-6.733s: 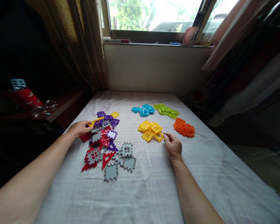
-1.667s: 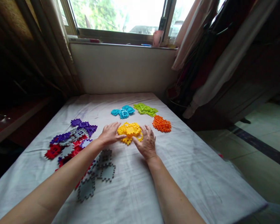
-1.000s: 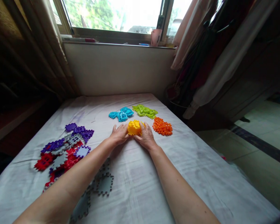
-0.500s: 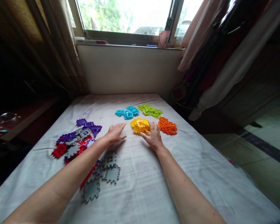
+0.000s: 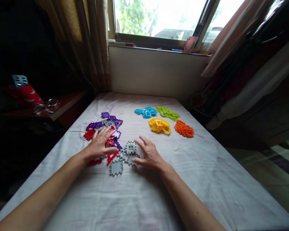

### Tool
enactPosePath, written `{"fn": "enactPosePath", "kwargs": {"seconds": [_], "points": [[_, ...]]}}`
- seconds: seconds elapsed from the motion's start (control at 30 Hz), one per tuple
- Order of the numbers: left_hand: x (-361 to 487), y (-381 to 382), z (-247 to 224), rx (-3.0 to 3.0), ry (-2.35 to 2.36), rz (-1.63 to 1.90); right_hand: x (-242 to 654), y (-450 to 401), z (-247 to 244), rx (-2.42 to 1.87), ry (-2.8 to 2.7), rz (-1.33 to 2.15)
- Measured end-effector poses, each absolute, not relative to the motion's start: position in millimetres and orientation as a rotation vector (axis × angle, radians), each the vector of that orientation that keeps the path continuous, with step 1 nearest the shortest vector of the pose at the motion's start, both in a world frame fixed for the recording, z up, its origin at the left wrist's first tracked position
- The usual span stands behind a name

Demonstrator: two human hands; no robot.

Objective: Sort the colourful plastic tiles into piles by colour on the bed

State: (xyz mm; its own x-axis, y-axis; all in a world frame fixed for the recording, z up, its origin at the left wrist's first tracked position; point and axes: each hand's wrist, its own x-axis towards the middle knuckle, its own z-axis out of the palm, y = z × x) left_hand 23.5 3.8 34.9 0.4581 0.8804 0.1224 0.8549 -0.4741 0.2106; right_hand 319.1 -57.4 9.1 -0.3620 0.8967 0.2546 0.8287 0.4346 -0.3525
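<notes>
My left hand (image 5: 100,145), fingers spread, is over the mixed pile of red pieces (image 5: 89,134), purple pieces (image 5: 115,120) and grey ones on the left; whether it touches them I cannot tell. Fingers apart and holding nothing, my right hand (image 5: 148,152) is beside a grey window piece (image 5: 130,147), its thumb over another grey piece. A flat grey square (image 5: 116,167) lies nearer me. Farther back are separate heaps: blue (image 5: 147,112), lime green (image 5: 168,113), yellow (image 5: 159,125) and orange (image 5: 184,129).
A pale sheet (image 5: 144,205) covers the surface. Beyond it are a wall and a window sill with a pink cup (image 5: 190,44). At the left, a dark red shelf (image 5: 69,102) holds glasses (image 5: 47,106) and a red container (image 5: 29,95). Clothes hang at the right.
The view has turned left. My left hand has moved left from the bare sheet to over the mixed pile. My right hand has left the yellow heap and come nearer, beside the grey pieces.
</notes>
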Motion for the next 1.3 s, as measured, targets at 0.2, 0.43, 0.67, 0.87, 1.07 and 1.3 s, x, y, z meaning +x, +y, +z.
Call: {"fn": "enactPosePath", "kwargs": {"seconds": [0.2, 0.43, 0.67, 0.87, 1.07, 1.3], "points": [[37, -52, 15, 2.742, 1.354, 0.2, 285, -67, 19, -1.507, -2.398, 0.338], [50, -21, 21, 2.635, 1.753, 0.644, 271, -34, 4, -1.638, -1.966, 0.226], [-10, -12, 21, 2.307, 1.939, 1.34, 304, -44, 2, -1.732, -1.705, 0.259], [-44, -13, 6, 1.994, 2.071, 1.388, 275, -55, 15, -1.839, -1.822, 0.129], [-39, -16, 4, 1.864, 2.112, 1.286, 279, -52, 17, -1.833, -1.769, 0.141], [-39, -17, 8, 1.766, 2.175, 1.212, 332, -47, 9, -2.024, -1.569, 0.042]]}}
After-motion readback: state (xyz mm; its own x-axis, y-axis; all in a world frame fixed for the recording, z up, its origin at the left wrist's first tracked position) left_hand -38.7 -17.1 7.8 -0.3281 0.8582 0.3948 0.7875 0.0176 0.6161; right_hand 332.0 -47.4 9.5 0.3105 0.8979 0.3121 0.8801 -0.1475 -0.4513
